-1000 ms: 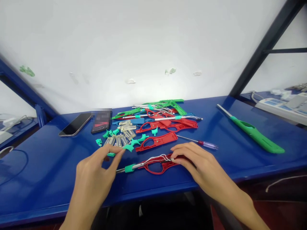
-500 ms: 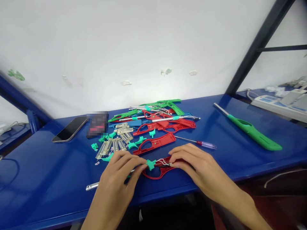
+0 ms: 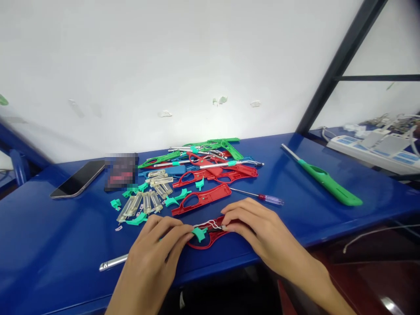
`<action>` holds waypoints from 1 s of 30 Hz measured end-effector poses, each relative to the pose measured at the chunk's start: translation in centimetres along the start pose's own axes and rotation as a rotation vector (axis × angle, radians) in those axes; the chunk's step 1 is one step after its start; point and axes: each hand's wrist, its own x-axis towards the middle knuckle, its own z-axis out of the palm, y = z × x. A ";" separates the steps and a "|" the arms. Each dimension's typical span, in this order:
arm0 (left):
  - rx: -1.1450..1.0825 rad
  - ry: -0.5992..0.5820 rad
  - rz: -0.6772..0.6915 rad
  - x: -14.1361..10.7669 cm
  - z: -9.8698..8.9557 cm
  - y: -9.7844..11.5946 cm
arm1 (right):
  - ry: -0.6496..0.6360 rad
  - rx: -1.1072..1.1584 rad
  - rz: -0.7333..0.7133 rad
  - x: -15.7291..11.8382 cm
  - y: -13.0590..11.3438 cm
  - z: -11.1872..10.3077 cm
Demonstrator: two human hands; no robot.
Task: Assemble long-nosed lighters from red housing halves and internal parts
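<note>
Left hand in tight pinch on teal piece, right hand pinching small part at red casing

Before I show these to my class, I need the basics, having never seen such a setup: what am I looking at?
There is no machine: this is a person working bare-handed, seen by a camera worn on the head, looking forward and down. The left hand pinches a teal piece by a red shell. The right hand pinches a small grey part, mostly hidden, near white wires. On the blue table beyond lie clear cases, more shells, a screwdriver, a green lighter and a phone.
</note>
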 end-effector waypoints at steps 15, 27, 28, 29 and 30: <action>0.011 0.062 -0.048 0.0 0.6 1.1 | 0.023 0.005 -0.024 0.0 -0.1 0.0; -0.059 0.031 -0.055 0.1 0.7 1.5 | 0.075 -0.009 -0.110 -0.2 0.1 0.1; -0.073 0.027 -0.056 0.0 0.6 1.5 | 0.084 -0.012 -0.119 -0.2 0.1 0.1; -0.084 0.026 -0.055 0.0 0.7 1.6 | 0.094 -0.012 -0.125 -0.2 0.1 0.0; -0.093 0.026 -0.054 0.0 0.7 1.6 | 0.104 -0.009 -0.130 -0.2 0.1 0.0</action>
